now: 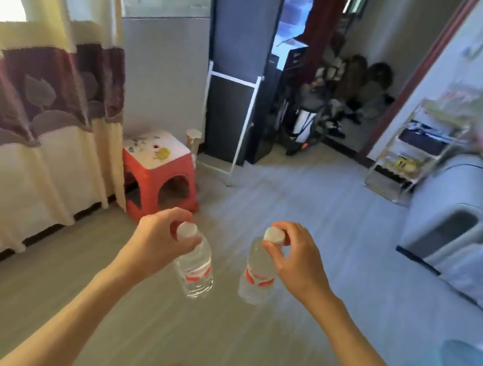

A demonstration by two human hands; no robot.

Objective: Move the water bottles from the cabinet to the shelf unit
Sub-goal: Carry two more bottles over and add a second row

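Dangling from each hand's grip, a clear, water-filled bottle: left hand with left bottle, right hand with right bottle.

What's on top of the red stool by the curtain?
The red stool has a white top with small coloured blotches, one yellow; blur hides whether they are stickers, paint or loose bits. Its far back edge is hard to make out.

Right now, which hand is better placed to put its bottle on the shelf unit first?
Probably the right hand: it grips its bottle on the side of the shelf unit, far right.
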